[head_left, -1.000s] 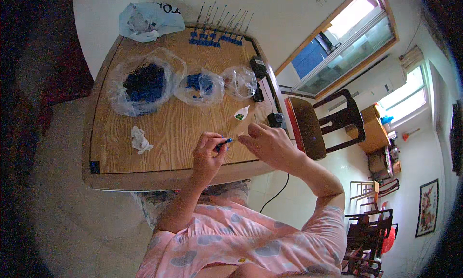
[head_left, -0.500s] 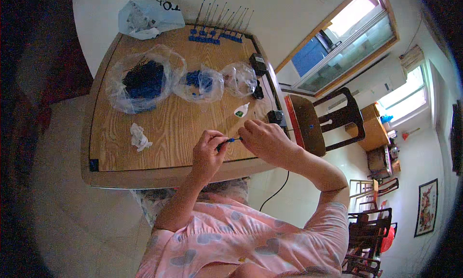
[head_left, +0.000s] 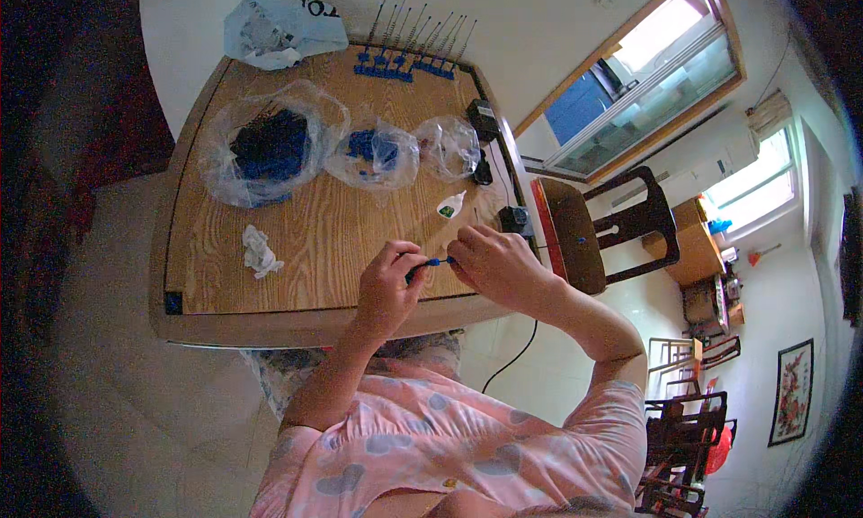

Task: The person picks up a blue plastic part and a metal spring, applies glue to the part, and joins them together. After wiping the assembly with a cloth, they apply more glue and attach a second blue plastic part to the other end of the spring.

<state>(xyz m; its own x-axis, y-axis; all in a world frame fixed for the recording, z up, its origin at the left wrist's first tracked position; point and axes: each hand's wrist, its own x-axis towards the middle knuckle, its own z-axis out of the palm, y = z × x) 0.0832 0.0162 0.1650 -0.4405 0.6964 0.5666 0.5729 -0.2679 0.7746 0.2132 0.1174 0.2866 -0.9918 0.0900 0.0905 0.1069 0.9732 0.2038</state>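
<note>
Over the table's near edge, my left hand (head_left: 388,280) pinches a small dark-and-blue part (head_left: 433,262) between thumb and fingers. My right hand (head_left: 494,265) is closed just to its right, its fingertips at the part's thin right end, where another bit of blue shows. What lies inside the right fingers is hidden. Just beyond the right hand lies a small white squeeze bottle (head_left: 450,207) with a green label. A crumpled white tissue (head_left: 260,251) rests on the wooden tabletop (head_left: 333,248), left of my left hand.
Beyond my hands lie clear plastic bags: one with dark blue pieces (head_left: 270,147), one with blue parts (head_left: 374,150), another (head_left: 451,148). Several blue pieces with upright springs (head_left: 384,71) stand at the back beside a white bag (head_left: 279,37). Black boxes (head_left: 514,220) and a chair (head_left: 575,235) are right.
My hands stay almost in place, still closed at the small blue part. The view has shifted slightly; nothing on the table has visibly moved.
</note>
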